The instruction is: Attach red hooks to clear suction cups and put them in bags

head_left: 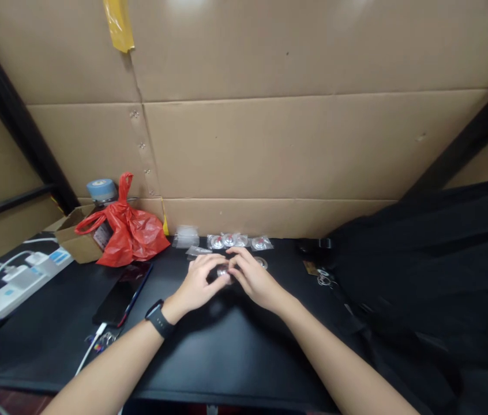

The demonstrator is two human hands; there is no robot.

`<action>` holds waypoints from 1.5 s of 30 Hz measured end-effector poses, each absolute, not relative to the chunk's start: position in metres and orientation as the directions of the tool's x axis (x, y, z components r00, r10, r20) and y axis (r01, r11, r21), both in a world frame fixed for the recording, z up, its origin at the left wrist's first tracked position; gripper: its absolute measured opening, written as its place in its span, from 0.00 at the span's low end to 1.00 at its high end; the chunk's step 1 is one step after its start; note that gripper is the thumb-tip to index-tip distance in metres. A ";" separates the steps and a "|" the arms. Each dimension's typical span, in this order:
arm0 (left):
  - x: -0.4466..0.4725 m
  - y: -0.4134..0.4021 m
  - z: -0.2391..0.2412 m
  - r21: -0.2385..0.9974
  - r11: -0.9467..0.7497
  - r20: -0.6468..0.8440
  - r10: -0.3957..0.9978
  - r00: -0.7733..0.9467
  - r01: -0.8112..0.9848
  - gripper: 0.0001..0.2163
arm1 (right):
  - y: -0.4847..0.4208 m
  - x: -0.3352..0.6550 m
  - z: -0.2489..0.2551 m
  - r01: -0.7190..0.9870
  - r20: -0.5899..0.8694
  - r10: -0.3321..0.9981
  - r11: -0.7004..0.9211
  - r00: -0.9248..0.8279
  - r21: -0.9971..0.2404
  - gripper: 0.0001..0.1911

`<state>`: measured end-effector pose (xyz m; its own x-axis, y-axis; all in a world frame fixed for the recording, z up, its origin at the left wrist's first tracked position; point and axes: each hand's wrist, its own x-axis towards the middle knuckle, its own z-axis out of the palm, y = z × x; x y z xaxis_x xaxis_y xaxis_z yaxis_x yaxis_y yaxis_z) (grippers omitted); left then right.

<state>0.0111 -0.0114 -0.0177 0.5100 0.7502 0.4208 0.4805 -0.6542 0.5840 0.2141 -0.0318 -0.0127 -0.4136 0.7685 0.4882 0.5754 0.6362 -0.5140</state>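
Note:
Both hands meet over the black table (235, 363). My left hand (201, 281), with a dark watch on its wrist, is closed around a small round shiny disc (223, 271). The fingers of my right hand (256, 281) pinch at the same disc from the other side; most of it is hidden between them. Just beyond my right hand lies another round silvery piece (262, 262), partly covered. Behind the hands, by the cardboard wall, several round silvery discs in clear bags (228, 240) lie in a row. To their left are a stack of clear plastic bags (186, 236) and a flat clear packet (198, 251).
A phone (123, 294) on a white cable and a power strip (25, 282) lie at left. Behind them stand a red plastic bag (134, 233) and a cardboard box (77, 237). Keys (324, 278) and black fabric (425, 276) are at right. Cardboard (270, 150) walls the back.

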 end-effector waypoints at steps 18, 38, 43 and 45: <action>-0.016 0.021 -0.033 0.235 -0.433 0.227 0.895 0.385 0.870 0.17 | -0.024 0.245 -0.007 0.669 0.289 0.819 0.573 -0.496 -0.474 0.06; -0.031 0.035 -0.029 0.174 -0.556 0.225 0.826 0.516 0.813 0.13 | 0.009 0.296 -0.041 0.889 0.120 0.974 0.224 -0.192 -0.399 0.21; -0.027 0.028 -0.027 0.137 -0.488 0.249 0.859 0.447 0.862 0.10 | 0.008 0.296 -0.044 0.882 0.148 0.971 0.235 -0.190 -0.408 0.21; -0.027 0.027 -0.026 0.144 -0.465 0.240 0.873 0.425 0.874 0.09 | 0.008 0.297 -0.044 0.873 0.165 0.970 0.235 -0.180 -0.427 0.22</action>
<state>-0.0266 0.0271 -0.0261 0.4248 0.8730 0.2396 0.8736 -0.4648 0.1442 0.2974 0.0078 -0.0444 -0.1805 0.9697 0.1647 0.8730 0.2350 -0.4273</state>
